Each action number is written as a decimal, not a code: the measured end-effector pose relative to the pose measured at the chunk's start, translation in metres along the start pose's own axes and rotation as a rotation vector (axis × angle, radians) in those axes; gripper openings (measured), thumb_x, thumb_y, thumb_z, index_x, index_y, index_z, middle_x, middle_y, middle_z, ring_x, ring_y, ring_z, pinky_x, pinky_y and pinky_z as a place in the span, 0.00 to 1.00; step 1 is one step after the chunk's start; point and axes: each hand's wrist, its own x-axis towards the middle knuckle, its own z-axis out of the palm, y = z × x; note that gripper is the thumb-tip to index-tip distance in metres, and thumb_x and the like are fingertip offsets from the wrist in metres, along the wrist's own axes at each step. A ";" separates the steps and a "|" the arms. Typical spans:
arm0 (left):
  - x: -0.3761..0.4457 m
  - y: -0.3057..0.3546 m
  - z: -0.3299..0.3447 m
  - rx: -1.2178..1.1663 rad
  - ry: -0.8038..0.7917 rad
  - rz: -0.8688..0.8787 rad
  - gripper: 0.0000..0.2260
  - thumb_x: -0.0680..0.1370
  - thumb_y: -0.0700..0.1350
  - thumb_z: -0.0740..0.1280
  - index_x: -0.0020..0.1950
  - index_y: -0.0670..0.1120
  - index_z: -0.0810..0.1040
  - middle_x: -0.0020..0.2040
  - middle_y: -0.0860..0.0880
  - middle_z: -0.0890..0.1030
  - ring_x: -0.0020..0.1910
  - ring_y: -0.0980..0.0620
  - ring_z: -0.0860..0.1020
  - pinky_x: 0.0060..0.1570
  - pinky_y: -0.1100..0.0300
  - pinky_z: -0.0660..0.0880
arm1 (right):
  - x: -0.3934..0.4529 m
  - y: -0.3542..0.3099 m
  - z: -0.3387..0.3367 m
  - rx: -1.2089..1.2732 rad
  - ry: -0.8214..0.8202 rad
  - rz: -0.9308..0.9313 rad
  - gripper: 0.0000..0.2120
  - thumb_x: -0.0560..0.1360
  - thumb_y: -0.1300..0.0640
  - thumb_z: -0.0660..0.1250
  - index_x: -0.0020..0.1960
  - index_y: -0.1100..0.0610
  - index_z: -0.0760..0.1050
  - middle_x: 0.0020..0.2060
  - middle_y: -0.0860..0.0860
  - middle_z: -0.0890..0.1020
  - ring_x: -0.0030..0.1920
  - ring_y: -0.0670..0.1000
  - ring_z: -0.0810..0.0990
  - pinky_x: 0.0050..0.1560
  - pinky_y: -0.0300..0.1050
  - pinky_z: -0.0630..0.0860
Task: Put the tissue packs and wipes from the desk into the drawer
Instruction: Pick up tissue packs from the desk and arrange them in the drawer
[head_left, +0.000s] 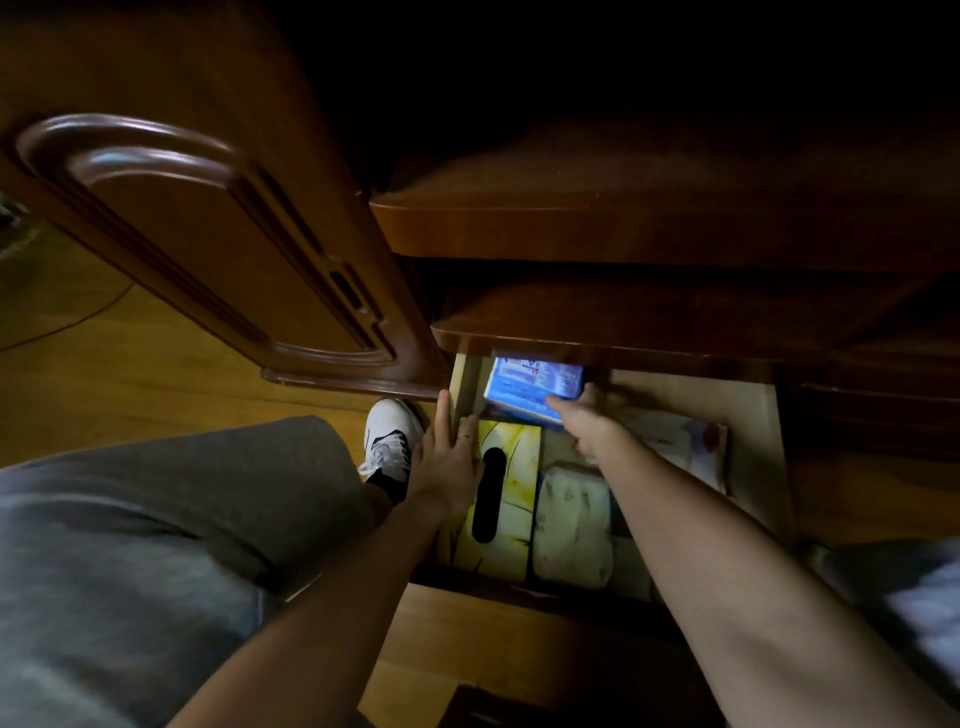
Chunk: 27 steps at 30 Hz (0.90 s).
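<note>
Right-hand grip (584, 415) on glossy blue pack (530, 387)

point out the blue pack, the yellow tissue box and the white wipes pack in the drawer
blue pack (530, 387), head view, middle of its printed face
yellow tissue box (511, 499), head view, top face right of the slot
white wipes pack (571, 525), head view, middle of its top

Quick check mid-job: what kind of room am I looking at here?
Probably a home room or study, seen from a seat at a dark wooden desk. Clues: the carved cabinet door, wood floor, and an open drawer holding a yellow tissue box.
</note>
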 end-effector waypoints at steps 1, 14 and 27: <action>-0.001 0.000 -0.001 -0.021 0.001 0.003 0.31 0.81 0.51 0.62 0.82 0.52 0.52 0.80 0.45 0.32 0.78 0.40 0.54 0.72 0.41 0.62 | -0.003 0.000 -0.001 -0.008 0.042 -0.054 0.31 0.80 0.58 0.68 0.78 0.59 0.57 0.75 0.59 0.68 0.71 0.61 0.71 0.68 0.52 0.70; -0.006 -0.006 0.004 -0.009 -0.017 -0.002 0.32 0.82 0.55 0.61 0.82 0.54 0.48 0.80 0.47 0.32 0.78 0.41 0.53 0.72 0.42 0.62 | 0.004 -0.004 -0.017 -1.054 0.135 -0.399 0.46 0.68 0.47 0.80 0.77 0.56 0.59 0.73 0.61 0.67 0.72 0.63 0.67 0.73 0.57 0.63; -0.006 0.045 -0.044 -0.567 0.087 0.145 0.49 0.66 0.70 0.72 0.80 0.51 0.58 0.77 0.52 0.63 0.77 0.53 0.57 0.75 0.52 0.58 | -0.069 0.022 -0.122 0.356 -0.139 0.024 0.15 0.76 0.47 0.64 0.55 0.55 0.78 0.49 0.57 0.83 0.50 0.57 0.81 0.49 0.51 0.75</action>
